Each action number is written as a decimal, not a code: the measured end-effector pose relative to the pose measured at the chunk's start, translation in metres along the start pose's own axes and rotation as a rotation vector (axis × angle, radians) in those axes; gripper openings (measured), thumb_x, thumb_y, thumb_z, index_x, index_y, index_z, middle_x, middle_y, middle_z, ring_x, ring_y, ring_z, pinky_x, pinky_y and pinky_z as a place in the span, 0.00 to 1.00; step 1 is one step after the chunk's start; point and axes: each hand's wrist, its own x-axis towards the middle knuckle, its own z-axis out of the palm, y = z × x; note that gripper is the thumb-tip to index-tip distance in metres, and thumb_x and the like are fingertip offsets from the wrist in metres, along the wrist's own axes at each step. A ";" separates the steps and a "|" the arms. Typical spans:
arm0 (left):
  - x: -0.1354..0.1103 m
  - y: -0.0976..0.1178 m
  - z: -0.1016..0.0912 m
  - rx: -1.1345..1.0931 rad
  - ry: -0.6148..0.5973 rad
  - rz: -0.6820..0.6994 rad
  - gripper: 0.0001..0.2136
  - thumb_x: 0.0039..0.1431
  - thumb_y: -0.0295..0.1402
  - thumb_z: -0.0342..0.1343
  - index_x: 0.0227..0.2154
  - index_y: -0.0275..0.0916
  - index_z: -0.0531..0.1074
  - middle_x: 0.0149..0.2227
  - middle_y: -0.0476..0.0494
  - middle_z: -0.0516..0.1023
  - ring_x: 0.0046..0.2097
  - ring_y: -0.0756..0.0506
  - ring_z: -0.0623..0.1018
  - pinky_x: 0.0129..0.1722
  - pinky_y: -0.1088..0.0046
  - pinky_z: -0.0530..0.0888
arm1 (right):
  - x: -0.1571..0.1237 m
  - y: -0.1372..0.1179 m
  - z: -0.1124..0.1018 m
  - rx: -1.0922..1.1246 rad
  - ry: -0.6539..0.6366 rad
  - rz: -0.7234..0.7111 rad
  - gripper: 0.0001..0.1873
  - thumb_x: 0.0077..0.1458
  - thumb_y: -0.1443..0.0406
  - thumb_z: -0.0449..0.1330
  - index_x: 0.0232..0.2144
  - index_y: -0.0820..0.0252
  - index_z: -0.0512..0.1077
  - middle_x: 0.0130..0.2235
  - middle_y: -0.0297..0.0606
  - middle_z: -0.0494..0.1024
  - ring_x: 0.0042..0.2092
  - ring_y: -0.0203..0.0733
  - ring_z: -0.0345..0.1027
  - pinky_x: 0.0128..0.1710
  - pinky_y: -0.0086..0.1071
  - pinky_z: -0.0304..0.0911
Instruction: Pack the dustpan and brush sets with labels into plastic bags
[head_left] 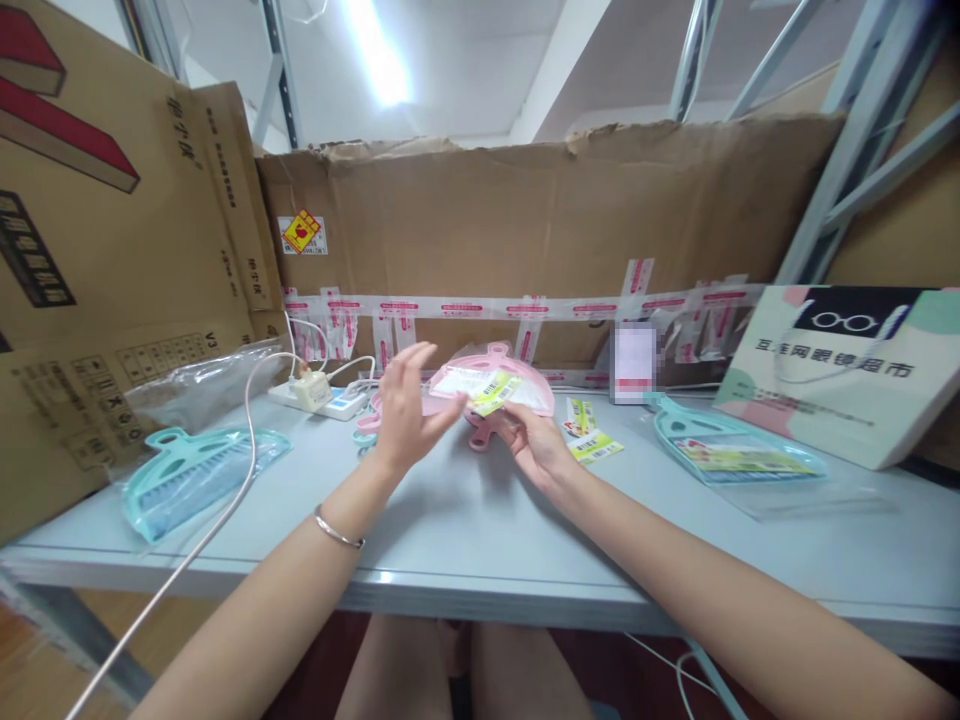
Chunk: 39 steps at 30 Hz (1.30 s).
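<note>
A pink dustpan (529, 382) with a round-ended handle is in the middle of the table, at the back. In front of its face is a yellow-green label card (496, 393). My right hand (534, 445) pinches the card's lower edge, close against the dustpan's near rim; whether it also grips the dustpan is hard to see. My left hand (405, 410) is raised at the dustpan's left side, fingers stretched and thumb towards the card. Behind that hand, more pink and teal handles (366, 430) partly show. Two more label cards (596, 445) lie right of my right hand.
Teal dustpan sets in clear bags lie at the left (202, 475) and right (739, 455). A white cable (240, 490) crosses the left side from a power strip (341, 402). A phone (634, 362) and a printed box (832, 375) stand before the large carton (480, 220).
</note>
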 end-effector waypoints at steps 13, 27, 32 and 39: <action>-0.005 0.002 0.008 0.321 -0.458 0.304 0.16 0.61 0.28 0.41 0.46 0.42 0.71 0.47 0.38 0.76 0.48 0.40 0.71 0.51 0.61 0.53 | -0.005 -0.002 0.007 0.024 0.047 -0.016 0.07 0.42 0.76 0.62 0.23 0.62 0.72 0.25 0.32 0.78 0.27 0.33 0.73 0.31 0.23 0.73; 0.010 -0.034 -0.003 0.462 -0.160 0.553 0.12 0.60 0.25 0.48 0.35 0.44 0.76 0.44 0.45 0.78 0.49 0.43 0.72 0.49 0.59 0.55 | -0.007 -0.004 0.003 -0.050 -0.103 0.048 0.11 0.49 0.74 0.59 0.37 0.61 0.72 0.34 0.37 0.80 0.36 0.38 0.76 0.35 0.27 0.75; 0.012 -0.030 -0.010 0.487 -0.084 0.413 0.12 0.58 0.29 0.52 0.31 0.52 0.79 0.52 0.46 0.72 0.52 0.39 0.65 0.48 0.54 0.52 | -0.008 -0.008 0.005 -0.054 -0.048 0.105 0.09 0.51 0.75 0.56 0.35 0.63 0.72 0.34 0.39 0.80 0.34 0.38 0.76 0.33 0.26 0.75; 0.014 -0.030 -0.011 0.366 -0.266 0.233 0.17 0.59 0.26 0.48 0.36 0.56 0.78 0.57 0.47 0.63 0.56 0.37 0.58 0.50 0.52 0.52 | -0.007 -0.009 0.003 -0.048 -0.087 0.137 0.12 0.51 0.75 0.56 0.38 0.62 0.71 0.35 0.39 0.80 0.34 0.39 0.76 0.30 0.27 0.75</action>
